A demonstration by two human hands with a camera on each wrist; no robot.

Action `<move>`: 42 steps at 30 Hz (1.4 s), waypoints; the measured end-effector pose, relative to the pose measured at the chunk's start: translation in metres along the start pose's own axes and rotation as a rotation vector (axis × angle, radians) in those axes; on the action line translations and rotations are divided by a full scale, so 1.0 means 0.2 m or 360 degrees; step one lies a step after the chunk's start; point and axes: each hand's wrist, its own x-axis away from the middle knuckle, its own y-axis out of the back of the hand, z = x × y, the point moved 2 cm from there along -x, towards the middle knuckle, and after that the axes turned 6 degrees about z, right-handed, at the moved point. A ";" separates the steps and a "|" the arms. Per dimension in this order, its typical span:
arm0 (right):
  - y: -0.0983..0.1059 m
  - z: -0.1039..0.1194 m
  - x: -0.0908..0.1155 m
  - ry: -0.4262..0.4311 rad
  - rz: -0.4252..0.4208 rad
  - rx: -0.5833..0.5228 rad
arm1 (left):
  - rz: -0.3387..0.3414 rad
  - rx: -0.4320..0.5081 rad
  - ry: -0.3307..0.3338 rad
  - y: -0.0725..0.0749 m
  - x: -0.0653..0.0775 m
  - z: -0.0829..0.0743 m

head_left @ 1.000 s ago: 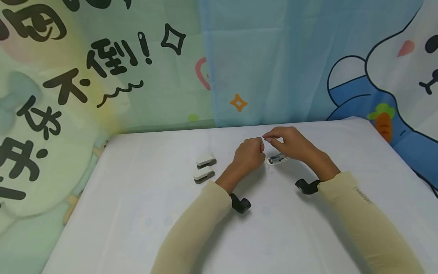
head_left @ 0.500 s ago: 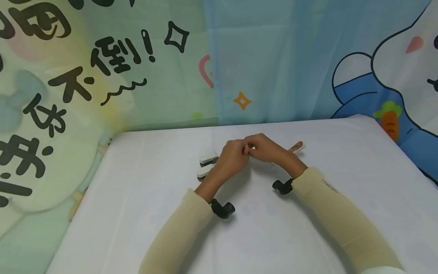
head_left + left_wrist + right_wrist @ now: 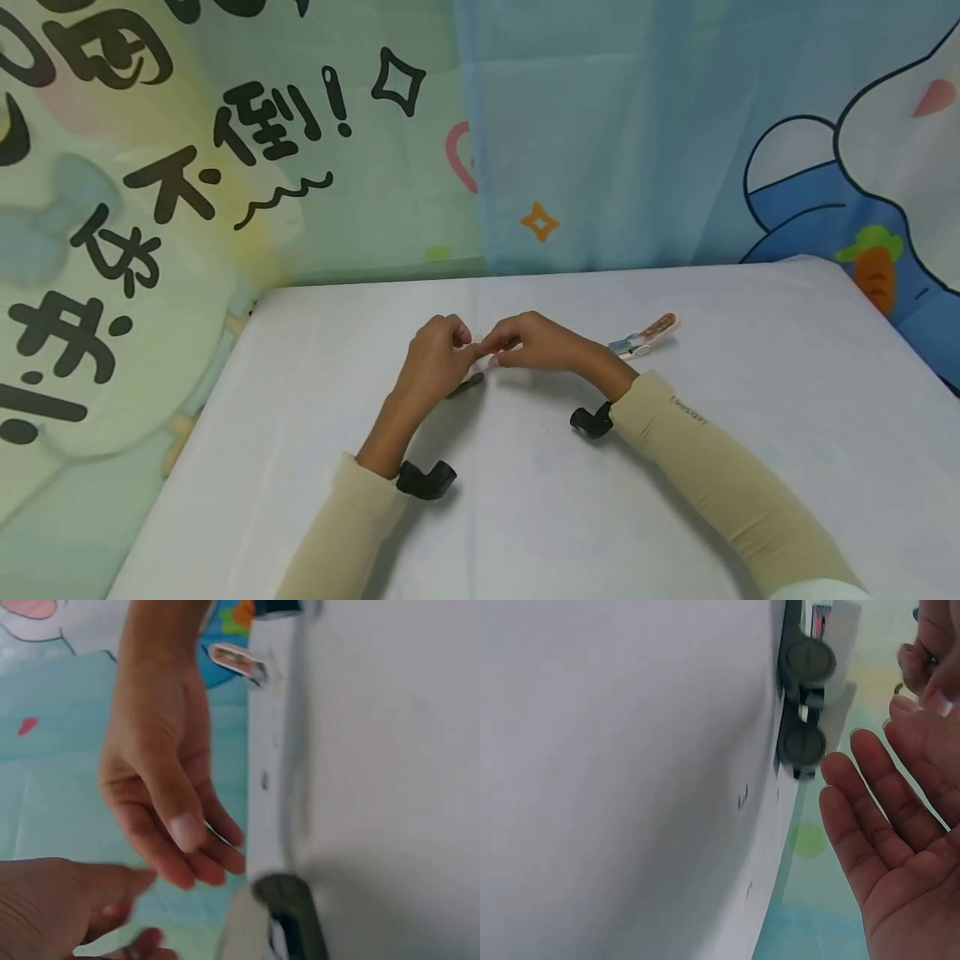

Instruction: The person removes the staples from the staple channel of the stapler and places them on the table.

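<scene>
In the head view my left hand and right hand meet at their fingertips above the table. My right hand's fingers are loosely bent in the right wrist view, the palm bare. My left hand has its index finger extended in the left wrist view; whether it pinches something small is hidden. Two white staplers with dark grey bases stand behind and below the left hand; one dark end shows beneath it. Both staplers' round dark ends appear in the right wrist view, including the nearer stapler.
To the right lies what looks like a nail clipper with a patterned brownish lever. Small thin dark marks, perhaps staples, dot the white-covered table. A printed curtain hangs behind its far edge.
Both hands have moved left together, from beside the nail clipper to above the staplers. The nail clipper now shows to the right of them, while the staplers are mostly covered.
</scene>
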 end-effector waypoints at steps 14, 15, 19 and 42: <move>-0.10 0.05 -0.07 0.0041 0.0151 -0.0065 | 0.0215 0.0065 0.0115 -0.03 0.12 0.17; -0.10 0.05 -0.07 0.0034 0.0151 -0.0051 | 0.0229 0.0039 0.0120 -0.04 0.11 0.17; -0.13 0.05 -0.09 -0.0047 0.0129 0.0053 | 0.0317 -0.0084 0.0177 -0.07 0.10 0.18; -0.13 0.07 -0.04 -0.0187 0.0160 0.0151 | 0.0310 0.0142 0.0160 -0.11 0.08 0.20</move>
